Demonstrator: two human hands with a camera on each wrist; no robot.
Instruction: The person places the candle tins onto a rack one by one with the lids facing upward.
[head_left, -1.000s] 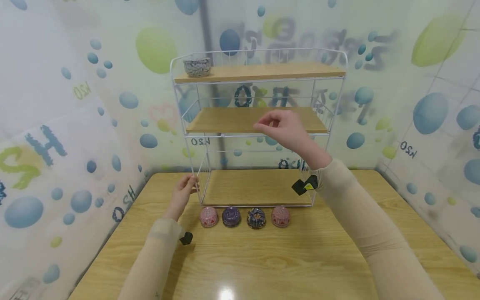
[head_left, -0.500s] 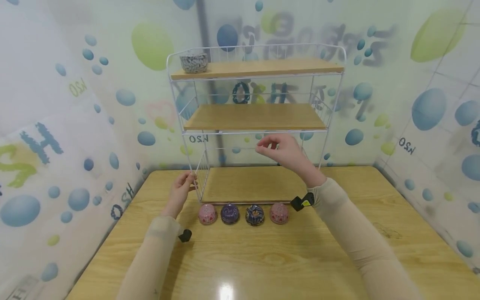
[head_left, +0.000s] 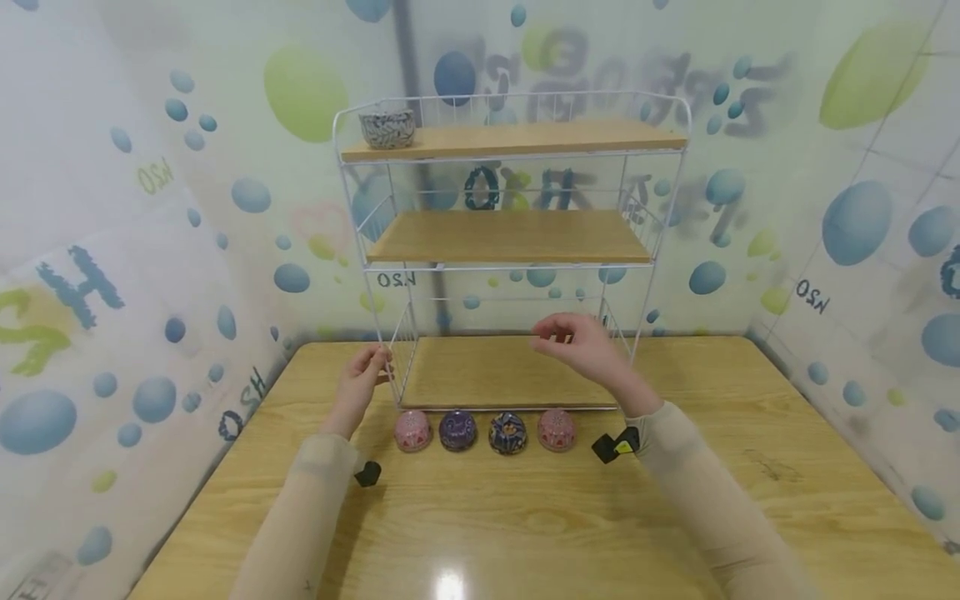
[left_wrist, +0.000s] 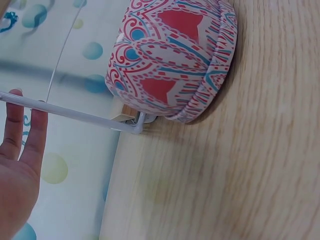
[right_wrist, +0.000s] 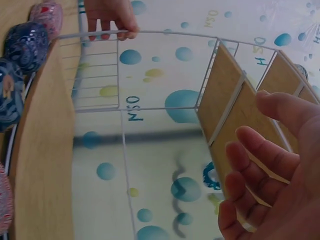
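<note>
Right hand [head_left: 585, 352] lower than a second ago, from middle board [head_left: 510, 236] to bottom board [head_left: 465, 367]; left hand [head_left: 358, 387] still on its post

Read clock directions from the middle board, twelve at the top of the head view. The three-tier white wire rack [head_left: 356, 225] stands towards the back of the table [head_left: 487, 517]. Between seven and eight, the left hand has its fingers bent round the front-left post [left_wrist: 80, 115]. Near five, the right hand hangs before the bottom board, holding nothing, its fingers loosely bent and the thumb apart from them.

Four round printed tins sit on the table along the rack's front edge: a pink tin [head_left: 412, 432] at seven, a purple tin [head_left: 457, 431] between seven and six, a navy tin [head_left: 507, 434] at six and a second pink tin [head_left: 557, 431] between six and five. Whether any touches the rack is hard to tell. At ten, a grey patterned tin [head_left: 387, 131] rests on the left end of the top board [head_left: 540, 136].

Likeliest trouble: the black wrist camera [head_left: 603, 450], just beside the second pink tin, could clip it if that wrist swings towards nine. A tug on the post could skew the rack into the row, or jolt the grey tin off its perch.
</note>
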